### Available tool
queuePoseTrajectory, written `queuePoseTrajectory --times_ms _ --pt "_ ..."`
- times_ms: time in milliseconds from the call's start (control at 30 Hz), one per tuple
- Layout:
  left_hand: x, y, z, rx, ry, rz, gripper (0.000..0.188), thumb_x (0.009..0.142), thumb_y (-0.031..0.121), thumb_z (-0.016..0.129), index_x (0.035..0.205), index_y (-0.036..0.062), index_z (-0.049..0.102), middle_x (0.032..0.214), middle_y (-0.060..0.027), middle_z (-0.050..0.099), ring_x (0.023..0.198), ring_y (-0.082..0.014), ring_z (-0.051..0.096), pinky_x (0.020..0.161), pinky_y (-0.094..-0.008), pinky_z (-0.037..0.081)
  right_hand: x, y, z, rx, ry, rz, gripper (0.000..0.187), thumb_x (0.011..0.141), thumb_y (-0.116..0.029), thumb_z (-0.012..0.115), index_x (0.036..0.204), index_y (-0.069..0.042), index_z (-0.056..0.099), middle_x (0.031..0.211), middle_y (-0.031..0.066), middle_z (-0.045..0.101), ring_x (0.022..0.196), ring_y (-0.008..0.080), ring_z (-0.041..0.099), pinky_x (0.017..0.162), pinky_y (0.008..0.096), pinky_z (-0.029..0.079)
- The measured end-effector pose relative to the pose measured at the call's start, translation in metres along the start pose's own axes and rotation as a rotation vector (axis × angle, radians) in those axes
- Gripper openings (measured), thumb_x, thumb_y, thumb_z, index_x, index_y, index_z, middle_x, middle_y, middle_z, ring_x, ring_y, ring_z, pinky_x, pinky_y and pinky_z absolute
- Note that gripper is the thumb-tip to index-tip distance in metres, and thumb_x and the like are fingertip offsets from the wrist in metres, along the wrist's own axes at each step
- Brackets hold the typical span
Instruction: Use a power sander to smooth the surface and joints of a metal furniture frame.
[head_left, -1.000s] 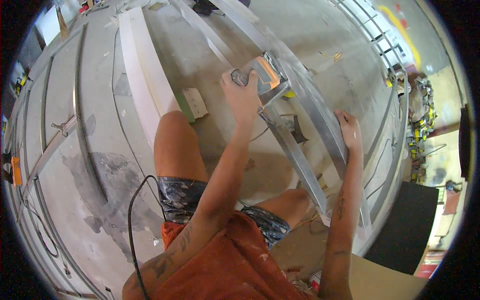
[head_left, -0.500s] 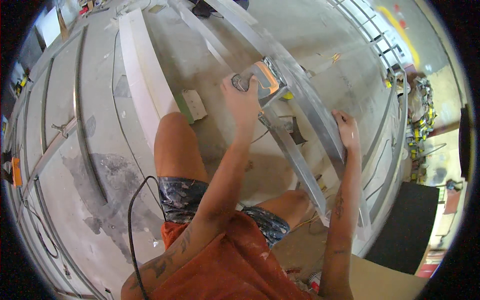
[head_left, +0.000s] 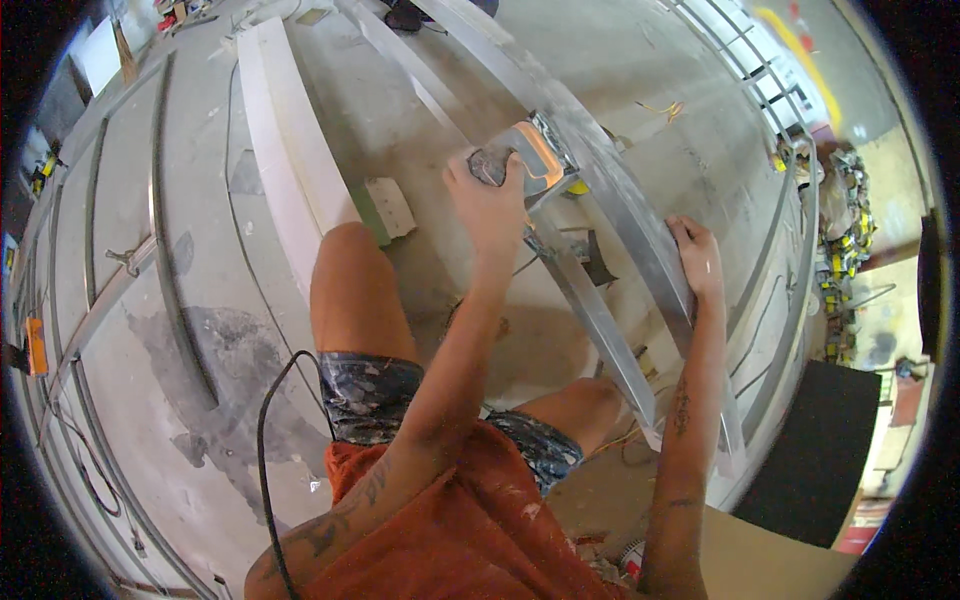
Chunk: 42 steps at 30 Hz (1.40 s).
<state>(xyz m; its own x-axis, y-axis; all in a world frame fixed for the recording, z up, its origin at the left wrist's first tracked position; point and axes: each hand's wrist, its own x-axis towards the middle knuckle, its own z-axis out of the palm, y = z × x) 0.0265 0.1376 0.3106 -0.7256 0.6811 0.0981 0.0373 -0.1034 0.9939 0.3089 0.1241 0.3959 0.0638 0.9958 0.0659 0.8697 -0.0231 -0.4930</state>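
Observation:
A grey and orange palm sander [head_left: 538,162] is in my left hand [head_left: 488,195], its fingers wrapped round the dark-topped body. The sander's working side lies against the near side of a long grey metal bar [head_left: 628,215], which runs from the far middle down toward my right. Farther down that bar, my right hand [head_left: 697,255] grips its edge, fingers curled over the top. Under the sander, a second, thinner metal bar [head_left: 590,310] slants down toward my right knee. The sander's pad is mostly hidden.
A long white beam [head_left: 285,130] lies left of my knee, with a green and white block [head_left: 388,210] beside it. Metal tubes [head_left: 158,200] line the left floor. A black cable [head_left: 262,440] loops by my left arm. A black panel [head_left: 815,455] stands at right.

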Motion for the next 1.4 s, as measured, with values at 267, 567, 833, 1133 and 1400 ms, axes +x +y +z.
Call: queuePoseTrajectory --times_ms 267,567,833,1133,1400 --pt "-0.002 -0.008 0.0 -0.017 0.03 0.026 0.053 0.082 0.028 0.079 0.12 0.0022 0.053 0.116 -0.0175 0.054 0.109 -0.0343 0.056 0.096 -0.044 0.045 0.0 0.003 0.004 0.025 0.023 0.007 0.038 0.096 -0.035 0.057 0.104 0.0 0.07 0.087 0.0202 0.069 0.079 0.0286 0.065 0.079 0.0374 0.049" --pt "-0.003 -0.001 -0.001 0.052 -0.02 -0.006 0.052 0.082 0.027 0.08 0.118 0.0012 0.053 0.116 -0.0177 0.053 0.11 -0.0344 0.055 0.098 -0.045 0.044 0.003 0.003 0.0 0.001 0.0 0.01 0.042 0.098 -0.038 0.058 0.11 0.002 0.069 0.09 0.0164 0.07 0.083 0.0211 0.061 0.084 0.033 0.047" --pt "-0.002 -0.008 0.0 0.021 0.007 -0.004 0.052 0.081 0.025 0.08 0.119 0.0009 0.054 0.115 -0.0173 0.053 0.109 -0.0335 0.055 0.096 -0.0443 0.044 0.004 0.004 0.004 -0.01 -0.001 -0.001 0.036 0.096 -0.032 0.056 0.104 0.001 0.069 0.091 0.0219 0.069 0.084 0.0333 0.067 0.082 0.039 0.049" --pt "0.006 -0.009 0.004 -0.011 0.029 0.037 0.052 0.08 0.028 0.079 0.117 0.0008 0.054 0.113 -0.0188 0.054 0.106 -0.0363 0.057 0.093 -0.0459 0.046 -0.002 0.002 0.0 -0.008 0.001 0.022 0.036 0.095 -0.033 0.056 0.105 -0.001 0.07 0.094 0.0217 0.07 0.087 0.0335 0.068 0.083 0.0386 0.049" --pt "0.018 -0.024 0.0 0.083 -0.05 0.005 0.054 0.08 0.028 0.078 0.12 0.0015 0.054 0.117 -0.0216 0.054 0.107 -0.0406 0.058 0.093 -0.0484 0.047 -0.005 -0.013 0.0 -0.057 0.004 0.078 0.038 0.095 -0.035 0.055 0.103 -0.001 0.07 0.09 0.0211 0.068 0.082 0.0318 0.066 0.081 0.0368 0.048"
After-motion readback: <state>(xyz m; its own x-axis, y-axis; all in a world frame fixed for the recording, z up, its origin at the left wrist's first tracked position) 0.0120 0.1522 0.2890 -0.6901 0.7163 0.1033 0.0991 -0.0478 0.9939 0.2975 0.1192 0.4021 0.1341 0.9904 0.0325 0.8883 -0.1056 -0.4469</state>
